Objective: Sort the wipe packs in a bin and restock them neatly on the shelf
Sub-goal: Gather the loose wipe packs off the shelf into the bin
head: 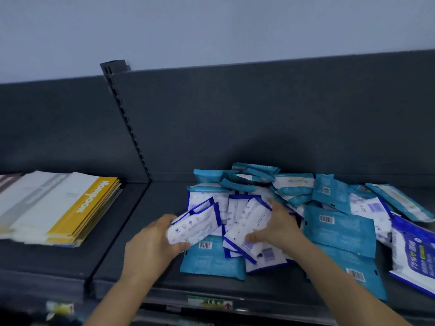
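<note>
Head: left grip, right grip (white packs held).

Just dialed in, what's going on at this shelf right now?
A person is sorting through a loose pile of wipe packs on the dark shelf. The left hand grips a single white pack at the pile's left edge. The right hand pinches a bunch of white packs in the middle. The teal packs lie jumbled around and beneath; nothing is lined up yet. A stack of flat yellow and white items sits further left.
</note>
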`<state>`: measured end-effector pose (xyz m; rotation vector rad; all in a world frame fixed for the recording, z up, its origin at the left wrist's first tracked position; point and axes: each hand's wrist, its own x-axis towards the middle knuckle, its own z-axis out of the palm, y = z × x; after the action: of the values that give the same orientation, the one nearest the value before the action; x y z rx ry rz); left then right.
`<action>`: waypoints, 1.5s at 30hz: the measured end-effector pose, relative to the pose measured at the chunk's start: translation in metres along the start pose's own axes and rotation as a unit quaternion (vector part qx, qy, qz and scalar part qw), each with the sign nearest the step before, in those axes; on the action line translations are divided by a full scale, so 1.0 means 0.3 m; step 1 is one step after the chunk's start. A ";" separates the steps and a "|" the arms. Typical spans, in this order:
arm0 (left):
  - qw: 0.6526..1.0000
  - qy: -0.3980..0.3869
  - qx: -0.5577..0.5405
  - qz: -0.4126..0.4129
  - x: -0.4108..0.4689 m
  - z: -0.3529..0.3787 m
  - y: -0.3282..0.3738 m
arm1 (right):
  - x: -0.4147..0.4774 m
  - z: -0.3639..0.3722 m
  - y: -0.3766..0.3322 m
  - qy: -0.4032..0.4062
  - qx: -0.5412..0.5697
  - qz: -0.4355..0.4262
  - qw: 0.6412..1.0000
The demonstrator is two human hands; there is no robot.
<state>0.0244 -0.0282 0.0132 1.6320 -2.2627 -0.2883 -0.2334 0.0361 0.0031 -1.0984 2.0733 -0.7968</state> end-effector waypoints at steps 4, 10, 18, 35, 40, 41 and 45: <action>0.998 0.033 -0.022 -0.045 -0.042 -0.027 -0.020 | 0.017 -0.004 -0.010 0.005 0.104 0.021 0.994; 0.998 0.044 -0.028 -0.047 -0.073 -0.064 -0.028 | 0.039 0.007 -0.069 0.001 0.100 0.026 0.995; 0.995 0.059 -0.075 -0.011 -0.063 -0.110 -0.090 | -0.050 0.035 -0.144 0.086 0.092 -0.035 0.991; 0.974 0.138 -0.145 -0.105 -0.293 -0.499 -0.713 | -0.403 0.515 -0.709 0.053 0.156 -0.239 0.957; 0.957 0.187 -0.065 -0.211 -0.543 -0.674 -1.065 | -0.524 0.890 -0.936 -0.075 0.145 -0.304 0.939; 0.951 0.199 -0.052 -0.233 -0.597 -0.701 -1.129 | -0.549 0.964 -0.973 -0.098 0.140 -0.314 0.934; 0.915 0.226 -0.020 -0.334 -0.812 -0.787 -1.342 | -0.647 1.252 -1.105 -0.170 0.116 -0.357 0.911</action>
<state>0.5380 0.0803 0.0523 2.1387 -1.3089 -0.0919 0.2948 -0.0287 0.0774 -1.7390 1.2302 -1.0618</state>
